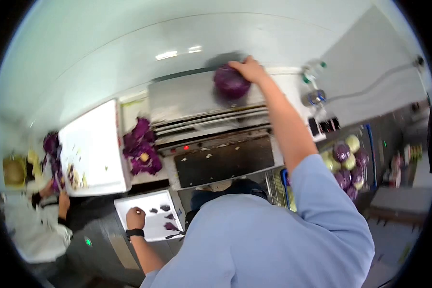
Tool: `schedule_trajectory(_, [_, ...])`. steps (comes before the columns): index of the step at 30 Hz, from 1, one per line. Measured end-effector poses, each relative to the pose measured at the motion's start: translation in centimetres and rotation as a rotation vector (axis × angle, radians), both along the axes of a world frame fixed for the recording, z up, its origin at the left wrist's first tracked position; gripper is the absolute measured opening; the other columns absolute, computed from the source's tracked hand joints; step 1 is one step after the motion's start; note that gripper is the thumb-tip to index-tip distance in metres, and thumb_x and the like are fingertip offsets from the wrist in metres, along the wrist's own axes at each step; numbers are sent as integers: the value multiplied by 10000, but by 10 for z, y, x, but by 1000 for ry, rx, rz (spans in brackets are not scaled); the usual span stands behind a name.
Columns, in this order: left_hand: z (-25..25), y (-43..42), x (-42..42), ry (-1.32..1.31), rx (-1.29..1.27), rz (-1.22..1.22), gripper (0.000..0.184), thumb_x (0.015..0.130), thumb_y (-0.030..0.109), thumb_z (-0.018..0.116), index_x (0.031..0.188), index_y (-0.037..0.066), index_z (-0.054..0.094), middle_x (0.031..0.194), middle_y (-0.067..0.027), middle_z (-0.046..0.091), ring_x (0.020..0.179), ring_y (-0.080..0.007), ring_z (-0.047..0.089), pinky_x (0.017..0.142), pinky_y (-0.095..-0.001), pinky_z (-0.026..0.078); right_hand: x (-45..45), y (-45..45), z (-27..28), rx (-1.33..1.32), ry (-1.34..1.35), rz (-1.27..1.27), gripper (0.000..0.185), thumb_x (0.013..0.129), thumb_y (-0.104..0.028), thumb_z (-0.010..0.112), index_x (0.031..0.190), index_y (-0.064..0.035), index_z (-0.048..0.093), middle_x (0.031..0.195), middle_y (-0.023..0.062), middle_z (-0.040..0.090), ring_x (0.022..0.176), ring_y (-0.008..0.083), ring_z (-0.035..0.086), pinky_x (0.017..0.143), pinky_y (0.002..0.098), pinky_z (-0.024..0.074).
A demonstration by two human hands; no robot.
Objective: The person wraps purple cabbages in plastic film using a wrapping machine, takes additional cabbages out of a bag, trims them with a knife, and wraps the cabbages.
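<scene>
A round red cabbage (231, 82) rests on the metal top of a wrapping machine (177, 98). My right hand (249, 70) reaches far forward and grips its upper right side. My left hand (136, 218), with a black band at the wrist, is closed above a white tray (126, 204). Whether anything is inside its fingers is hidden. Several dark purple leaf scraps (170, 226) lie in that tray, right of the hand. Loose red cabbage leaves (141, 149) are heaped left of the machine.
A dark plate (225, 161) forms the machine's front. At left stands a large white tray (91, 149) with scraps; beside it, a co-worker's hands (57, 197) handle purple leaves. At right are a bottle (313, 72), a phone (329, 126) and a blue-edged basket of wrapped cabbages (345, 161).
</scene>
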State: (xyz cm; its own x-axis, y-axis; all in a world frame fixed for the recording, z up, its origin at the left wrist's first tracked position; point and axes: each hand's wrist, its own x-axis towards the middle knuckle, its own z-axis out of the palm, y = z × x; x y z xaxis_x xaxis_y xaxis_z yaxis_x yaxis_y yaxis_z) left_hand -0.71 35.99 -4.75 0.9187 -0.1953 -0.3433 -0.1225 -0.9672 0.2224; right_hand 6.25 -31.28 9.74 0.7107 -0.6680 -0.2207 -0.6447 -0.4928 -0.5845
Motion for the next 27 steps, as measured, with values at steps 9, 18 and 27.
schedule_trajectory(9, [145,-375,135,-204,-871,-800,369,882,49,655,1244,22,591,1275,-175,611,1187,-341,606,1000,-388,489,-16,16,-50,21,-420,114,640,924,-498,628,1340,-13,587,1369,269,565,1259,406,555,1059,430,443])
schedule_trajectory(18, [119,-507,138,-133,-843,-868,679,760,129,832,1368,101,530,1439,-127,470,1291,-314,515,1001,-418,510,-28,-33,-68,218,-516,154,585,993,-464,502,1323,11,593,1362,265,569,1271,417,530,1086,450,409])
schedule_trajectory(27, [132,-510,149,-112,-843,-926,630,695,184,870,1235,66,568,1152,-113,529,1041,-281,565,877,-378,499,-34,-32,-68,159,-580,246,532,1055,-427,432,1330,6,573,1351,243,575,1256,413,535,1076,436,410])
